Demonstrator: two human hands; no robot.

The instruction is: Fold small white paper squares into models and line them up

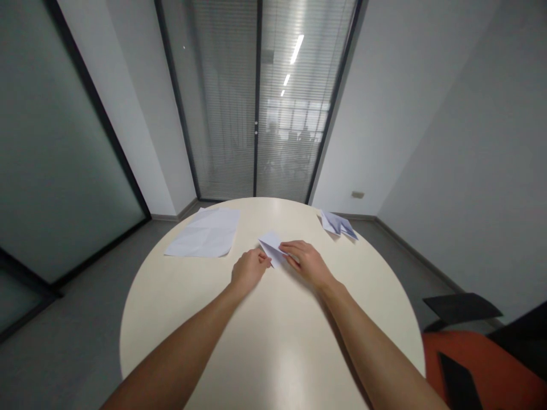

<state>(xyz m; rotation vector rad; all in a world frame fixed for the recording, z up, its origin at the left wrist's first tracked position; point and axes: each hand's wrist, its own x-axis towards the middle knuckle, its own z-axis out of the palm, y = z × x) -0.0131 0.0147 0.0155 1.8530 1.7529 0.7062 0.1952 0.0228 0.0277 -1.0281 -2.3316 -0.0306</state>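
A small folded sheet of white paper (272, 246) is between my two hands, over the middle of the round table. My left hand (250, 266) is closed, with thumb and fingers pinching the paper's near left corner. From the right, my right hand (308, 261) grips the paper's right edge, its fingers on top and its thumb on the near side. A crease or raised flap runs slantwise across the paper. The undersides of the paper and some fingertips are hidden.
White creased sheets (207, 232) lie at the table's far left. A folded paper piece (337, 224) sits near the far right edge of the round table (273, 336). An orange chair (482, 364) with black armrests stands at the right. Glass doors (256, 102) rise behind.
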